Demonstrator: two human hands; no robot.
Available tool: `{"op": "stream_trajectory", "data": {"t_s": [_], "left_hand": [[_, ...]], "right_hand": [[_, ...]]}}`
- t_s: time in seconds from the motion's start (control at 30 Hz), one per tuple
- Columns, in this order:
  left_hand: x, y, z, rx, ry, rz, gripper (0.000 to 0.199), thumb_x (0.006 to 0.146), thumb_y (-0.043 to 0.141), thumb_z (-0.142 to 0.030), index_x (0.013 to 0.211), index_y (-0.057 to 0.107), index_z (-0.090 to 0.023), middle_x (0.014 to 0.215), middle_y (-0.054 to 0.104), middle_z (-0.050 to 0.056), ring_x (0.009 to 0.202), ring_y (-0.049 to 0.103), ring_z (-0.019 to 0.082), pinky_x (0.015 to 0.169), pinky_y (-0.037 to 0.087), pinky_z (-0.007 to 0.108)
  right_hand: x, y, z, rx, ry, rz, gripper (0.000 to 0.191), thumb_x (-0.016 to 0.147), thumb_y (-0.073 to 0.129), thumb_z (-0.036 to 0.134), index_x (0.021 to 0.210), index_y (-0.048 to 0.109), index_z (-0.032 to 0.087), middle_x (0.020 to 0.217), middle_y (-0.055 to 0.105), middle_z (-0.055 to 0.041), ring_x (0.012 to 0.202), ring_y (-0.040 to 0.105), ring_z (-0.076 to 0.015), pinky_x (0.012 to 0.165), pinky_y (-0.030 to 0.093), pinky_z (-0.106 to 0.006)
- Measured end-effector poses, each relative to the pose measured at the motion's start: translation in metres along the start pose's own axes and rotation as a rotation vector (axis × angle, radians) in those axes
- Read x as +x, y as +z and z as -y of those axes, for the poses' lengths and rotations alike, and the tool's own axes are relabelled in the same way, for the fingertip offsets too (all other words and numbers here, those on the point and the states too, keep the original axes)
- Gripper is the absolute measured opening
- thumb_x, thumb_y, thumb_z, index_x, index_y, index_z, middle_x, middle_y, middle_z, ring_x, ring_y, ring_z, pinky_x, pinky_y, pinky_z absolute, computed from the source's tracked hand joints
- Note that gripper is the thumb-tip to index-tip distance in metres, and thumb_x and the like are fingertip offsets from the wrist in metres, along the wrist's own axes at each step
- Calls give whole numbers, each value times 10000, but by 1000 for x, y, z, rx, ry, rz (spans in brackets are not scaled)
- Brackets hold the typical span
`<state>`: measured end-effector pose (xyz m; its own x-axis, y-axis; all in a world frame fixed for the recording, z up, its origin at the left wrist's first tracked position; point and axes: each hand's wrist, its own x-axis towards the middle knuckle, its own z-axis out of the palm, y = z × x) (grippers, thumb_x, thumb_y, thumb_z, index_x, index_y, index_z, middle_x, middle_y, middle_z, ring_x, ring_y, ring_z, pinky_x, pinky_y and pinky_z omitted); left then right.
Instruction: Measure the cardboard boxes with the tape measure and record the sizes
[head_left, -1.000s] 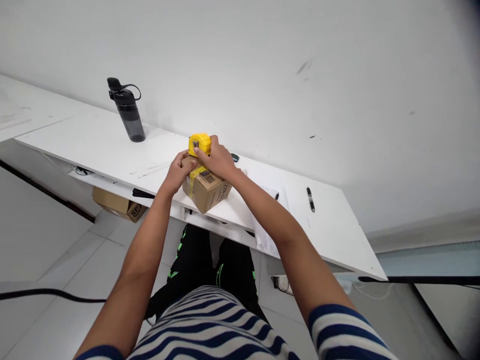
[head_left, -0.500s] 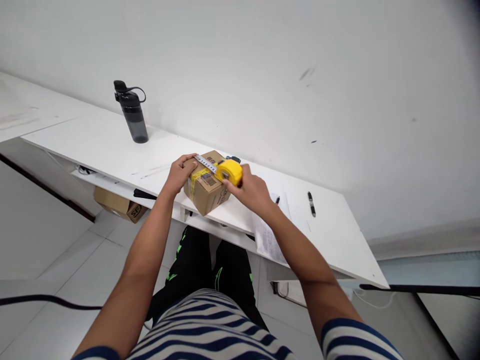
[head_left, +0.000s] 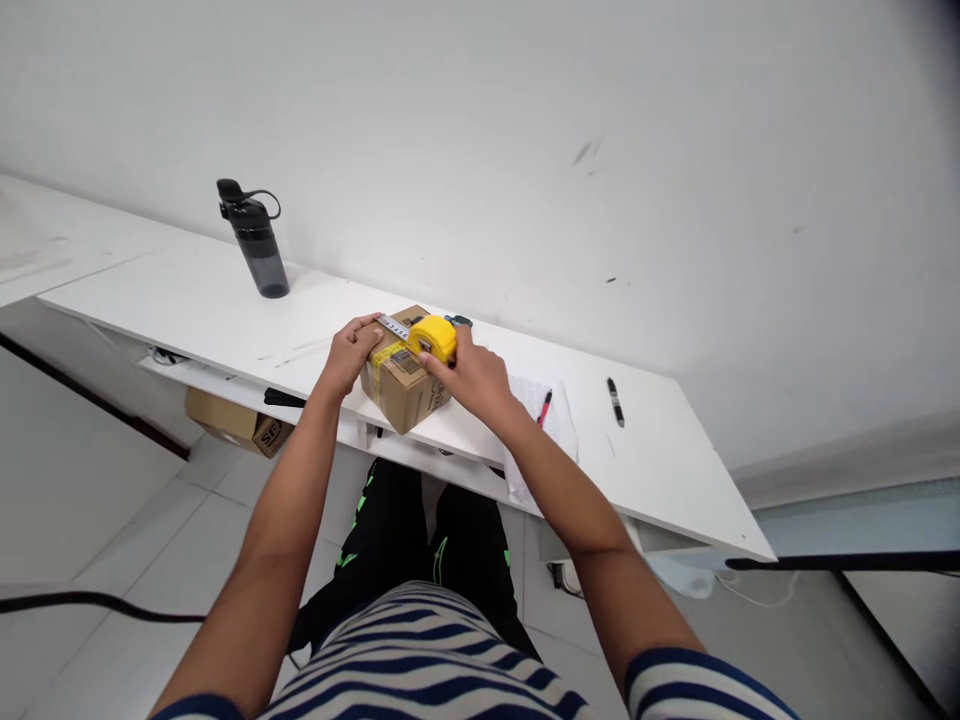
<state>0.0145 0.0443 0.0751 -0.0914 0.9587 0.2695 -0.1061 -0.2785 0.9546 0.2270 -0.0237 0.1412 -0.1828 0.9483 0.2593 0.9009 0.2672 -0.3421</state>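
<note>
A small cardboard box with yellow printed tape and a label stands on the white desk near its front edge. Across its top runs a short length of white tape blade with black numbers. My left hand is closed at the box's left top edge, thumb and fingers pinching the blade's end there. The yellow tape measure sits over the right part of the box top, gripped by my right hand. Part of a dark object shows behind the tape measure; its kind is unclear.
A dark water bottle stands on the desk at the left, by the wall. To the right lie paper sheets, a red pen and a black pen. Another cardboard box shows below the desk at left.
My right hand has brought the tape measure leftward, closer to my left hand, and less blade shows between them. The red pen is now more exposed. The camera view has shifted slightly.
</note>
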Motion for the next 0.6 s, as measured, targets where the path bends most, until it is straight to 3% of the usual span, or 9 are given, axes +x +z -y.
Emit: {"op": "stream_trajectory", "data": {"t_s": [0.13,0.27,0.33,0.43,0.53,0.6], "left_hand": [[-3,-4,2,-13,33,18,598,714,732,-440,1227,613,-156,1213,672,115,1057,647,236,912,531,360],[-25,-25,4,-50,21,-26,675,754,696,-505,1315,519,-174,1271,633,132,1058,655,220,916,526,353],[-44,-42,11,-40,3,-69,675,794,643,-557,1335,486,-186,1273,627,138,1046,662,217,902,531,354],[-71,-62,32,11,4,-245,638,824,584,-604,1318,482,-214,1269,612,130,1057,651,213,885,531,349],[-81,-60,54,205,9,-425,533,792,640,-539,1204,563,-210,1267,597,127,1133,591,234,956,485,384],[-76,-50,60,360,23,-470,445,770,666,-482,1110,614,-199,1233,609,127,1160,555,256,1006,443,427]], "right_hand": [[50,8,31,-34,-139,33,522,905,413,665,1117,446,189,925,704,-118,820,655,-276,635,419,-308],[84,-9,39,34,-249,59,467,872,510,617,1068,478,195,968,685,-116,828,626,-259,668,431,-318],[88,-22,32,156,-292,52,459,849,551,610,1059,488,207,952,667,-83,800,605,-230,662,430,-309],[80,-27,17,472,-361,120,463,866,520,623,1095,482,223,884,619,-23,726,561,-165,618,420,-271],[65,-7,12,646,-384,229,484,889,469,634,1151,453,227,840,586,9,676,532,-136,585,407,-248],[55,10,15,595,-370,260,494,887,466,641,1160,456,230,853,598,9,702,547,-146,609,415,-255]]}}
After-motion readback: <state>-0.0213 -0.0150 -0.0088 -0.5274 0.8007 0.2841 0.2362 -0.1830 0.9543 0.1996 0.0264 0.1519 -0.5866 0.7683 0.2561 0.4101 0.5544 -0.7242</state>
